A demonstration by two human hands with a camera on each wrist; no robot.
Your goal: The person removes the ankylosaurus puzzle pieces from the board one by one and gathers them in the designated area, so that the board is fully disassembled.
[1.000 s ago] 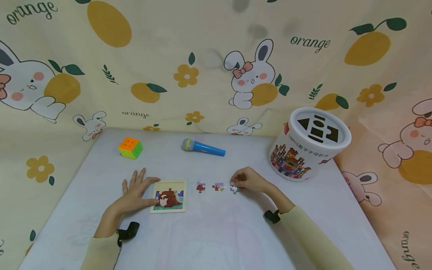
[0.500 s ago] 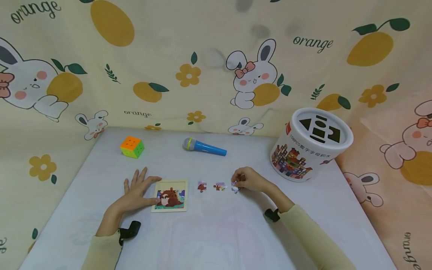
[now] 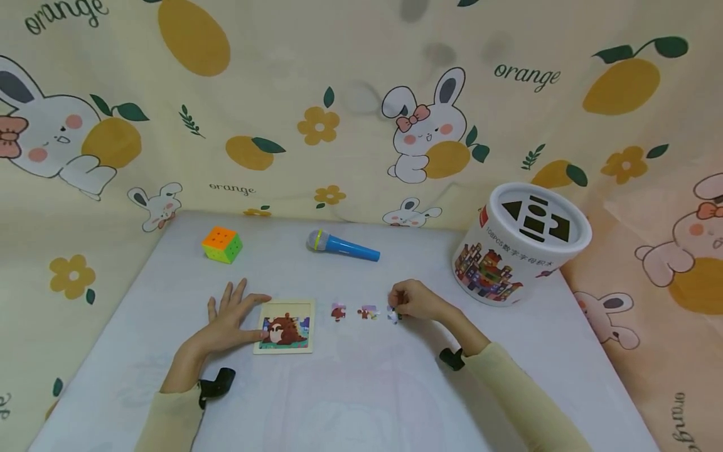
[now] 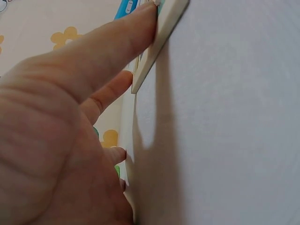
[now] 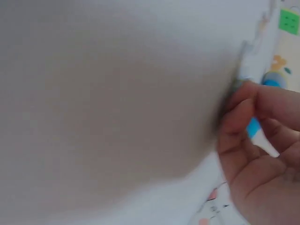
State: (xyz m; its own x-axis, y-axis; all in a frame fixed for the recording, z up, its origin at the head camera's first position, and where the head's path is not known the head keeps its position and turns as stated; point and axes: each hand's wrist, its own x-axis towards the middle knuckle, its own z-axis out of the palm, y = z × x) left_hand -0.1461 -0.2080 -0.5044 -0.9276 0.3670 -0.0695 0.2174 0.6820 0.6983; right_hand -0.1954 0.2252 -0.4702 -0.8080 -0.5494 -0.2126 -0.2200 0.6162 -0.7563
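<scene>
A small square jigsaw puzzle board with a brown dinosaur picture lies on the white table; its upper strip is bare wood. My left hand spreads its fingers at the board's left side, thumb resting on its edge and index finger touching the upper left corner. The left wrist view shows the thumb against the pale board edge. To the right, my right hand pinches a puzzle piece, partly hidden by the fingertips, at the table surface. Two more puzzle pieces lie between, one brown and one purple and brown.
Behind the board sit a puzzle cube and a blue toy microphone. A large white bucket with shape holes in its lid stands at the back right. A printed cloth hangs behind the table.
The head view has shifted slightly. Both hands keep their places, the left at the board and the right pinching the puzzle piece.
</scene>
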